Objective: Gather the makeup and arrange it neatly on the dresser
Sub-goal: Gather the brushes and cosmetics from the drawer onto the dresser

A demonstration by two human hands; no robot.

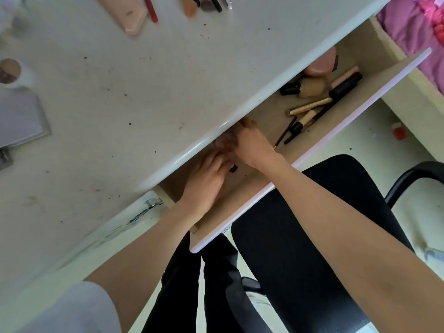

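Both hands reach into the open drawer [374,78] under the white dresser top [134,92]. My left hand [204,179] lies palm down inside the drawer, with a small black item [233,168] at its fingertips. My right hand [252,145] is deeper in, fingers curled under the dresser edge; what they hold is hidden. Brushes and tubes [319,97] lie loose at the drawer's right end. More makeup sits at the dresser's far edge: a pink palette [125,13], a red pencil [151,9] and brushes [204,4].
A small round jar [12,72] and a grey framed mirror [19,118] sit on the dresser's left. A black office chair [312,231] stands under the drawer. A pink bedspread [413,27] lies at the upper right, and a red-capped item [399,132] is on the floor.
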